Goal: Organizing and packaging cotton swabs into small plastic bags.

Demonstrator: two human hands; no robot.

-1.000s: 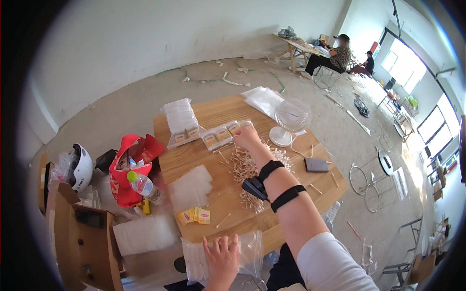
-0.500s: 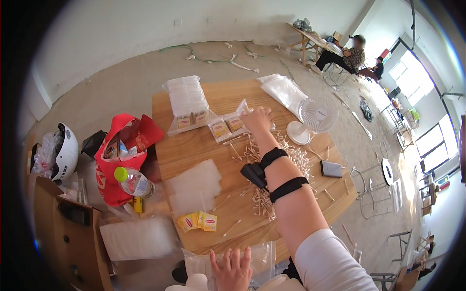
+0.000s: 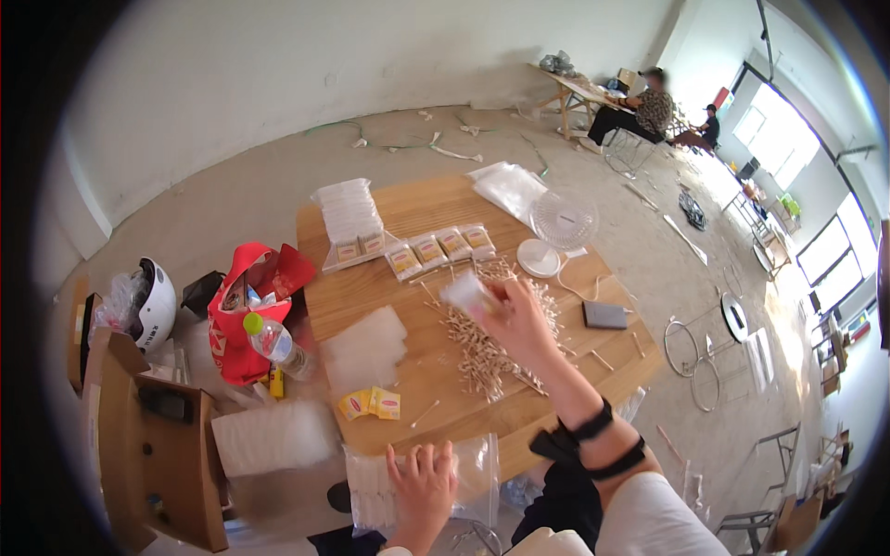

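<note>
My right hand (image 3: 521, 324) is closed on a small clear plastic packet (image 3: 468, 295), blurred by motion, above a heap of loose cotton swabs (image 3: 496, 357). Behind it on the wooden table lies a row of packed cotton-swab packets (image 3: 427, 251) with yellow labels. Fingers slightly apart, my left hand (image 3: 424, 486) lies on a large clear plastic bag (image 3: 477, 477) with white packs inside, at the table's near edge. Small yellow cards (image 3: 371, 404) and a thin stack of clear little bags (image 3: 366, 347) are just beyond that hand.
A bagged stack of packets (image 3: 350, 218), flat clear bags (image 3: 510, 190), a small white fan (image 3: 538, 258) and a grey power bank (image 3: 604, 315) stand around the table. Left are a red bag (image 3: 236, 338), a bottle (image 3: 276, 345), a white helmet (image 3: 159, 306) and a cardboard box (image 3: 171, 454).
My right hand has drawn back from the far row of packets toward the swab heap, with a clear packet in it. The left hand has slid slightly left on the bag.
</note>
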